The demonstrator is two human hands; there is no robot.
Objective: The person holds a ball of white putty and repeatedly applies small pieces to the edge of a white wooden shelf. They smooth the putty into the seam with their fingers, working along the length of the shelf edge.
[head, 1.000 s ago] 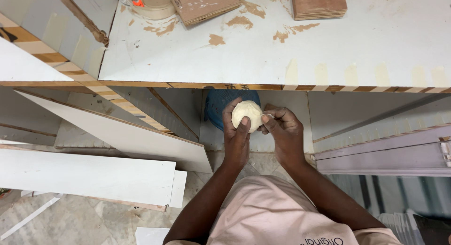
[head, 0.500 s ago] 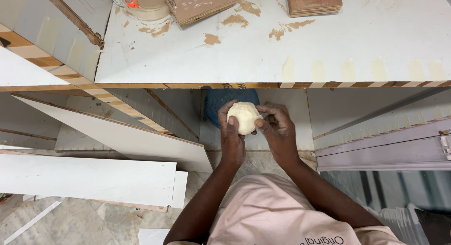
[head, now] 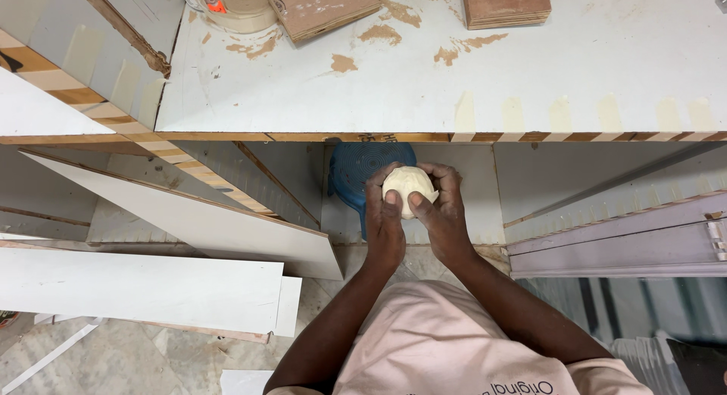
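A pale putty lump [head: 409,189] sits gripped between both hands, left hand [head: 386,221] and right hand [head: 445,213], below the white bench [head: 424,84] edge, over a blue stool [head: 356,171].

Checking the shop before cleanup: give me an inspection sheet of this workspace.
Surface: white worktable, chipped with brown patches.
Job's things: pale cream putty-like lump, held between both hands.
Clutter: tape roll, two brown wooden blocks, white boards leaning on the floor.
Grippers: left hand and right hand both grip the lump.
Cables: nothing seen.
Surroundings: blue plastic stool under the table, grey panel at right.
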